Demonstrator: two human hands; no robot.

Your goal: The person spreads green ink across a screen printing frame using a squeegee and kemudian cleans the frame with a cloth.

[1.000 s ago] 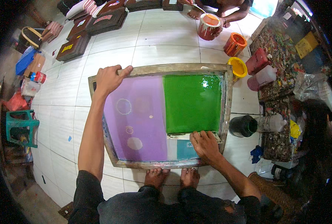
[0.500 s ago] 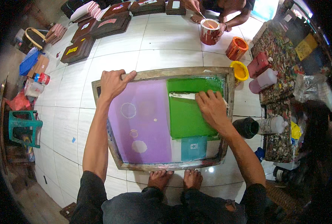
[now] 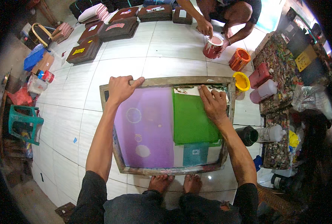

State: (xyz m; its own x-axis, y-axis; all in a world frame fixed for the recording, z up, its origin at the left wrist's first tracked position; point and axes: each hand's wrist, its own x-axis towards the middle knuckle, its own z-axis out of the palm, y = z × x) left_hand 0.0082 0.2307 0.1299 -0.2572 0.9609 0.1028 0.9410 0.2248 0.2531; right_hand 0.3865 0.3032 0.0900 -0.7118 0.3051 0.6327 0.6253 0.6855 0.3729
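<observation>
A wooden-framed printing screen (image 3: 166,81) lies on the floor in front of my feet. Its mesh is purple on the left, with green ink (image 3: 194,119) spread on the right and a teal patch (image 3: 190,155) below that. My left hand (image 3: 120,89) is closed over the far left part of the frame, thumb along the rim. At the far end of the green area, my right hand (image 3: 213,103) grips a white squeegee (image 3: 188,90). Ink smears mark the squeegee, and my fingers cover part of it.
Across the floor a co-worker crouches, hands at a paint bucket (image 3: 213,47). Orange (image 3: 239,59) and yellow (image 3: 241,81) tubs, a black jar (image 3: 247,136) and bottles (image 3: 264,89) stand right of the screen. Brown stacks (image 3: 84,50) lie far left; a green stool (image 3: 25,123) stands left.
My right hand has pushed the squeegee away from me, from inside the green ink to its far edge. The co-worker's hand has come down closer to the bucket.
</observation>
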